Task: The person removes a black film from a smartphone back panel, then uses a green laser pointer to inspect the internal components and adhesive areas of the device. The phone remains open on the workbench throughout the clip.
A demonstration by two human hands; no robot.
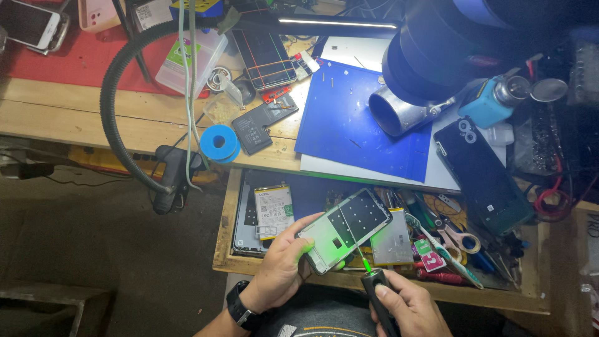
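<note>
Left hand (281, 268), fingers clasping an opened phone frame (345, 229) over the cluttered drawer (226, 215) below the bench (62, 115); right hand (409, 306) grips a green-lit pen tool (376, 288), whose tip could probably slip and scratch the frame.

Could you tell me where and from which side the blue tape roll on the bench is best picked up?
Probably from above, pinching the tape roll across its outer rim, or with one finger in its centre hole. It lies flat near the bench edge with the hole facing up. Come from the front-left: a battery lies close on its right and the lamp's cables pass just to its left.
</note>
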